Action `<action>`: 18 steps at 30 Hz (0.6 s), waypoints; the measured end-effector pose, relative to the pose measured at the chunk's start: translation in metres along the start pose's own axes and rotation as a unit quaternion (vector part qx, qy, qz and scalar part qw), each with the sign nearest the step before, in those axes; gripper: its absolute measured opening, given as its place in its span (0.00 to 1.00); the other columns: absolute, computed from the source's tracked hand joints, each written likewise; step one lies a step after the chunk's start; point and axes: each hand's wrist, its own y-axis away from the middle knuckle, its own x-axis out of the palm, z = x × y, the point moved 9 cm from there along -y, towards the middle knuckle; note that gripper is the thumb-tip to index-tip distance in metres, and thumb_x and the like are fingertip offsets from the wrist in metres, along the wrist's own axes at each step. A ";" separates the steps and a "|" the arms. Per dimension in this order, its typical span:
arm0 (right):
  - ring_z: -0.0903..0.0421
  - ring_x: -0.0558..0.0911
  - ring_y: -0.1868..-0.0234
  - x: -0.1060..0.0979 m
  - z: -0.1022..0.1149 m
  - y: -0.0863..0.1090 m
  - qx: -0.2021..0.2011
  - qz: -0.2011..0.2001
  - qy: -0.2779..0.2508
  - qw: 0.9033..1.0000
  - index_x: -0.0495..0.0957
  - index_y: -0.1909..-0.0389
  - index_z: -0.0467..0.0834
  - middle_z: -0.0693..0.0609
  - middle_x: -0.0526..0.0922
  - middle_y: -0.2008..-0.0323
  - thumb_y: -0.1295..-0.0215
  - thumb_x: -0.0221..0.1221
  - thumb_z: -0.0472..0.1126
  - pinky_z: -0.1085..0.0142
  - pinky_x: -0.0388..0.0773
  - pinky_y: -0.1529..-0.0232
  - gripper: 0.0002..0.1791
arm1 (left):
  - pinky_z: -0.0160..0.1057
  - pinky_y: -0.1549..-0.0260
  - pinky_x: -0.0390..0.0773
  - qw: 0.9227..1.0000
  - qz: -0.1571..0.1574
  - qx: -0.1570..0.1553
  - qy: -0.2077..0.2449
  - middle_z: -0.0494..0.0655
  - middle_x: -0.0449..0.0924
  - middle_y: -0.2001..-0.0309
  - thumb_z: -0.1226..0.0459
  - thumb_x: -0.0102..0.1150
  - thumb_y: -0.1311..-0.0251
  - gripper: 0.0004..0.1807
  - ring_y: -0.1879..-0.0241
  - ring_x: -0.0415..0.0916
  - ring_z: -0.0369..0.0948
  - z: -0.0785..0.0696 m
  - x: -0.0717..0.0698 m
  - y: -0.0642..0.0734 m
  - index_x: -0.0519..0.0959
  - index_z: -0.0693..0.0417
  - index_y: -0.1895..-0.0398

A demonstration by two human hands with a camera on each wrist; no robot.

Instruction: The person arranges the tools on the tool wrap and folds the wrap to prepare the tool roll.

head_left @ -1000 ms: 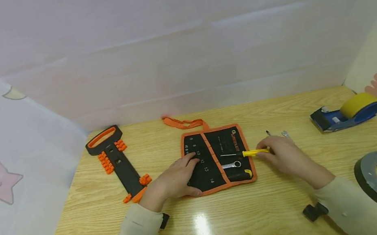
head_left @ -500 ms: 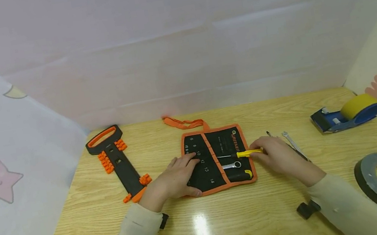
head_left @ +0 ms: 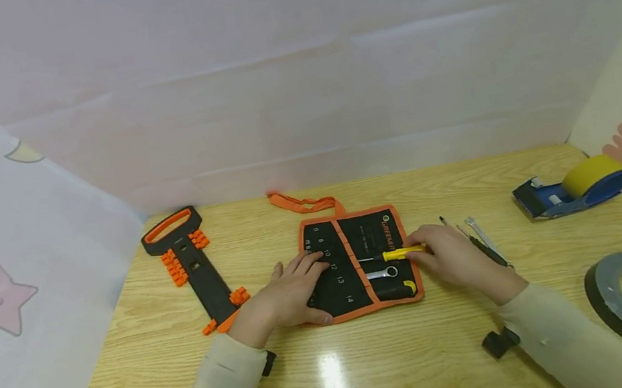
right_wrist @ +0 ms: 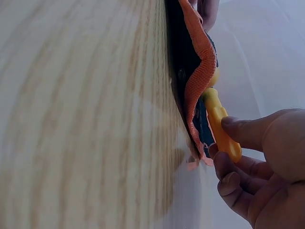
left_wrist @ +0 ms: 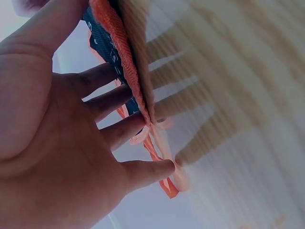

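Observation:
A black tool pouch with orange edging lies spread on the table. My left hand rests on its left half with fingers straight, as the left wrist view also shows at the pouch's edging. At the pouch's right edge my right hand pinches the yellow handle of a screwdriver. Its thin shaft points left, and the tip meets the orange pocket edge; whether it is inside a pocket I cannot tell. Thumb and fingers close round the handle in the right wrist view. Below the screwdriver, a ring-ended wrench sits in a pocket.
Right of the pouch lie a silver wrench and a dark-handled thin tool. Farther right are a blue tape dispenser and a grey tape roll. A black holder with orange clips lies left. An orange strap trails behind the pouch.
My right hand has moved left with the screwdriver, bringing its shaft to the pocket edge and uncovering the loose tools at right. The left hand has hardly moved.

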 end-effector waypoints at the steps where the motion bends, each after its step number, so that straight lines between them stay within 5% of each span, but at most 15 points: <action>1: 0.60 0.73 0.68 0.000 0.001 0.000 -0.002 0.000 0.001 1.000 0.90 0.55 0.43 0.53 0.87 0.62 0.27 0.70 0.40 0.64 0.71 0.64 0.06 | 0.74 0.19 0.47 1.000 0.001 -0.001 0.000 0.50 0.47 0.11 0.43 0.77 0.38 0.54 0.12 0.42 0.58 0.000 0.000 0.000 0.61 0.49 0.14; 18: 0.59 0.77 0.64 0.009 0.009 -0.014 -0.009 0.031 -0.010 0.999 0.89 0.50 0.42 0.50 0.87 0.56 0.26 0.68 0.36 0.63 0.77 0.61 0.08 | 0.75 0.20 0.48 1.000 -0.001 0.000 -0.005 0.50 0.47 0.11 0.42 0.77 0.39 0.54 0.12 0.43 0.57 0.002 0.002 -0.002 0.61 0.48 0.15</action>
